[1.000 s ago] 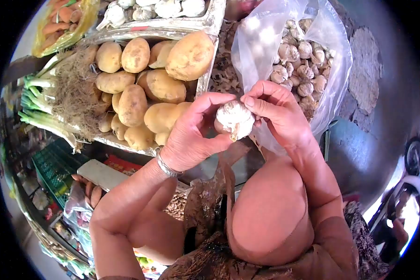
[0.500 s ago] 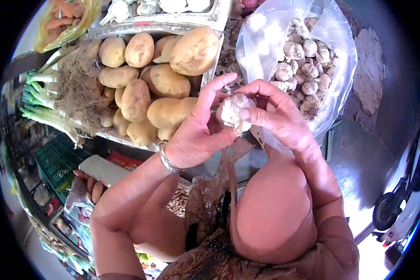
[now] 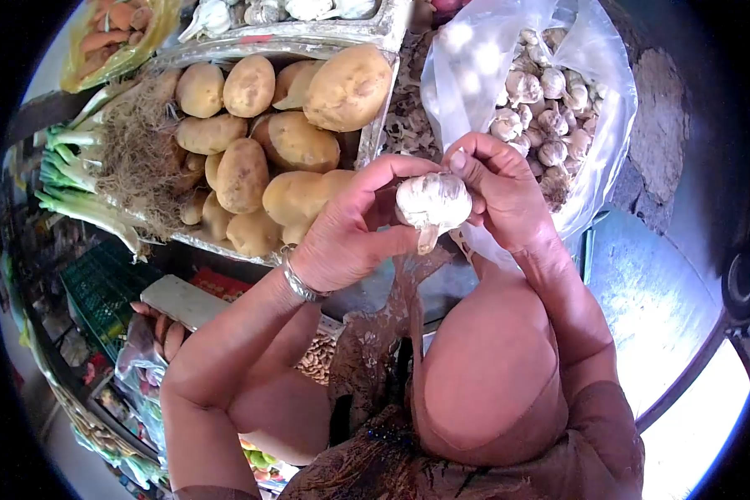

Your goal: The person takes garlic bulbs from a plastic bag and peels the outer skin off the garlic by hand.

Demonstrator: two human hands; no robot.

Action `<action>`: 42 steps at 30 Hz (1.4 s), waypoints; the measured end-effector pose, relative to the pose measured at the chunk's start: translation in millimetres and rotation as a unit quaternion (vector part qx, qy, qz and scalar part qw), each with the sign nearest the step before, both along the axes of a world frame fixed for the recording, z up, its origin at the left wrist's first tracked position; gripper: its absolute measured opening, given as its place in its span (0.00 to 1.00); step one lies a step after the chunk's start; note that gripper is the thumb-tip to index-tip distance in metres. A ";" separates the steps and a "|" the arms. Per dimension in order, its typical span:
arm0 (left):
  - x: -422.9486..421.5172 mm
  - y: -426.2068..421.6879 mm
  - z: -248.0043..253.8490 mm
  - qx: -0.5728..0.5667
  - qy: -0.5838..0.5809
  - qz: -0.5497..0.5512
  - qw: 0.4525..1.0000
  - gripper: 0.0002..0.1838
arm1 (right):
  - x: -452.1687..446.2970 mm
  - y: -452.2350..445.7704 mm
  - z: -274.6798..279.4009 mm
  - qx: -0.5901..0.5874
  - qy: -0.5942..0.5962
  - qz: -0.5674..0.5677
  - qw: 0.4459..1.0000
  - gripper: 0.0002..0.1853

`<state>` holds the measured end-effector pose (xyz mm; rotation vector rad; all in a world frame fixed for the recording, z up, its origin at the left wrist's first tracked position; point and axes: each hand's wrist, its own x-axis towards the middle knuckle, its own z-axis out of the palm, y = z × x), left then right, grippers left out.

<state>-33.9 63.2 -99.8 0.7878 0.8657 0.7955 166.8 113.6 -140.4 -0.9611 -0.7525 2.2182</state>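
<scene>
A white garlic bulb [image 3: 432, 202] with its short stem pointing down is gripped between the thumb and fingers of my left hand [image 3: 354, 229]. My right hand [image 3: 512, 196] is at the bulb's right side. Its thumb and forefinger are pinched together just above the bulb, and its other fingers curl close against the bulb's edge. Whatever the pinch holds, if anything, is too small to make out. Beyond my right hand, an open clear plastic bag [image 3: 612, 167] holds many unpeeled garlic bulbs [image 3: 552, 125].
Left of my hands are a crate of potatoes [image 3: 242, 175] and rooty green onions [image 3: 100, 183]. White garlic [image 3: 308, 8] fills a box at the back, with loose garlic skins [image 3: 408, 125] below it. A yellow bag of carrots [image 3: 112, 37] stands far left. My bare knee [image 3: 487, 375] is below.
My right thumb has come off the front of the bulb and moved up to pinch against the forefinger. The bulb now shows more of its clean white side.
</scene>
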 end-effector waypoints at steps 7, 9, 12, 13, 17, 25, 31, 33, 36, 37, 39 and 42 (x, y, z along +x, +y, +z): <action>-1.1 -2.0 -0.3 -0.038 -0.016 0.006 0.999 0.33 | 5.9 2.1 10.9 0.032 -0.022 0.032 0.999 0.14; 1.9 -1.1 1.1 -0.034 0.013 0.025 0.999 0.33 | 3.0 1.8 17.5 0.052 -0.056 0.051 0.996 0.14; 3.5 -2.6 8.9 -0.049 0.047 0.042 0.997 0.34 | 2.6 1.7 17.1 0.041 -0.076 0.079 0.993 0.12; 3.5 -3.3 6.0 -0.050 0.047 0.042 0.997 0.34 | 4.5 2.2 14.9 0.025 -0.069 0.075 0.995 0.11; 2.9 -5.4 -2.5 -0.020 0.037 0.026 0.999 0.33 | 7.9 1.3 3.7 -0.081 -0.002 0.026 0.996 0.07; 1.3 -0.6 -0.2 -0.007 0.007 -0.015 1.000 0.29 | 2.8 -1.0 10.0 0.004 -0.100 0.034 0.994 0.10; 4.1 0.2 9.9 -0.078 0.048 0.020 0.996 0.33 | 1.6 -4.5 16.5 0.044 -0.094 0.106 0.989 0.22; 4.5 -0.4 0.7 -0.036 0.063 0.023 0.997 0.33 | 1.2 -3.6 15.9 0.043 -0.062 0.092 0.993 0.21; 6.2 1.8 0.6 -0.025 0.057 0.041 0.997 0.32 | 1.9 -0.3 21.1 0.045 -0.051 0.071 0.995 0.16; 6.8 2.6 1.8 -0.059 0.037 0.056 0.996 0.32 | 2.9 0.4 20.0 0.052 -0.073 0.083 0.993 0.15; 6.4 1.7 0.1 -0.059 0.042 0.052 0.996 0.31 | 4.0 -0.4 14.9 0.057 -0.095 0.094 0.989 0.14; 4.8 -1.3 -6.5 -0.028 0.038 0.014 0.999 0.31 | 7.1 -2.0 -0.8 0.013 -0.075 0.047 0.996 0.16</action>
